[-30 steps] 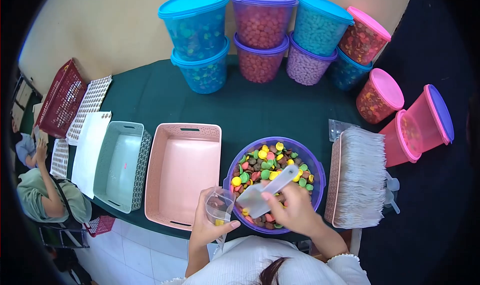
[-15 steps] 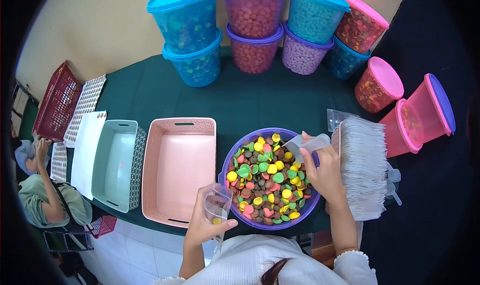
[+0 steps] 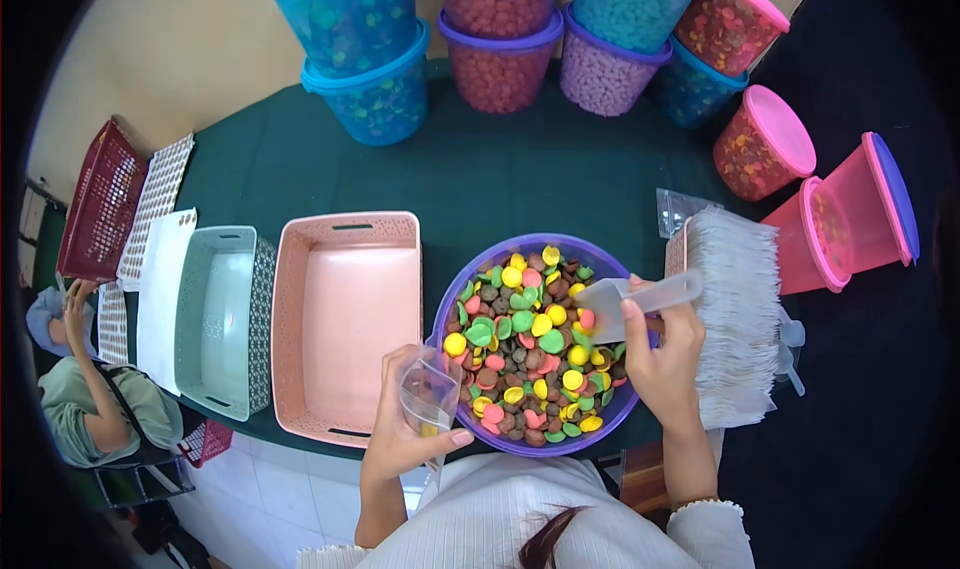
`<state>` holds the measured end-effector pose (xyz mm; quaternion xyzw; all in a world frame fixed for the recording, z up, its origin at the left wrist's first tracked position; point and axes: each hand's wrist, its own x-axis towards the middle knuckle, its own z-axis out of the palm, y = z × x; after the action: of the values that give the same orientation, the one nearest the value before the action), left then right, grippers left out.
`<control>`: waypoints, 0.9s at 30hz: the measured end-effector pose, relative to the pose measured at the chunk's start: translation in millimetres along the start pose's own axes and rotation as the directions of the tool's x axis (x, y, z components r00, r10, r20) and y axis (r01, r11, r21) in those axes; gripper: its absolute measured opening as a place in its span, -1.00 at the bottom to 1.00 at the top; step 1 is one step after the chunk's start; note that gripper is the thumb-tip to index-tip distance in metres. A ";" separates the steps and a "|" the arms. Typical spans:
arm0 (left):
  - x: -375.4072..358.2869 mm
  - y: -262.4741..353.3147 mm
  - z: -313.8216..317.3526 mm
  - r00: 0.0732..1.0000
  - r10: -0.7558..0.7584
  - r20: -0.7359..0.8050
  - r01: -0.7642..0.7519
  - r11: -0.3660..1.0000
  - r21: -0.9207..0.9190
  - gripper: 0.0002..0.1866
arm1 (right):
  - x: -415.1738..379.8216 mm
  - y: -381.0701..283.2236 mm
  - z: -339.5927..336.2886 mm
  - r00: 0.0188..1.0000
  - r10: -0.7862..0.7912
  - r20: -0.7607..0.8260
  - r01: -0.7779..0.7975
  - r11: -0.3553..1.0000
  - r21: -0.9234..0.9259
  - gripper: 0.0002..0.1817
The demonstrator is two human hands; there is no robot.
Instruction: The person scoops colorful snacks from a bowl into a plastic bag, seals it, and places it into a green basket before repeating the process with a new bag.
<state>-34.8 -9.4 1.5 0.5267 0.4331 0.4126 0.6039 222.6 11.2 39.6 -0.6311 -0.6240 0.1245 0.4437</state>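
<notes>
My left hand (image 3: pixel 393 431) is closed around a clear plastic pouch (image 3: pixel 428 387), held upright at the left edge of a purple basin (image 3: pixel 622 418). A little yellow shows low in the pouch. Cereal pieces (image 3: pixel 520 344) in brown, yellow, green and pink fill the basin. Over the basin's right side, my right hand (image 3: pixel 668 354) grips a translucent scoop (image 3: pixel 612 311). The scoop's head is low over the cereal; how much it contains is hard to make out.
A pink basket (image 3: pixel 347 225) and a green basket (image 3: pixel 222 406) stand to the left. Stacked pouches (image 3: pixel 733 319) lie on the right. Lidded tubs (image 3: pixel 366 99) line the back; pink tubs (image 3: pixel 790 239) stand right. Another person (image 3: pixel 100 404) sits at far left.
My right hand has moved slightly right and down, and the scoop has turned so its head lies lower over the cereal. My left hand still holds the pouch. The whole view has shifted a little.
</notes>
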 end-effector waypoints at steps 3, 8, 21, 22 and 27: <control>2.5 12.2 6.8 0.997 -0.076 -0.032 0.071 0.989 -0.130 -0.07 | -4.3 -5.4 6.5 0.991 0.134 0.006 -0.134 0.986 0.097 -0.80; 6.6 6.6 -1.5 0.999 0.025 0.022 -0.026 0.998 0.052 -0.04 | -9.4 1.1 3.4 0.959 0.285 -0.003 -0.281 0.948 0.148 -0.82; -0.3 0.7 1.7 0.996 0.051 -0.068 -0.042 0.992 0.116 -0.03 | -27.4 -6.3 39.5 0.903 0.368 0.224 -0.425 0.845 0.325 -0.83; -2.1 1.9 1.5 0.996 0.034 -0.078 -0.024 0.993 0.116 -0.03 | -28.3 -1.6 38.1 0.883 0.396 0.253 -0.470 0.761 0.447 -0.83; -6.7 20.3 1.2 0.980 0.199 0.027 -0.188 0.860 0.475 -0.02 | -19.8 -9.5 25.4 0.775 0.487 0.403 -0.632 0.590 0.503 -0.75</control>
<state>-36.5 -14.0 22.4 0.6946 0.4729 0.3583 0.4068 194.3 2.0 24.0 -0.5979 -0.3618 0.5232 0.4878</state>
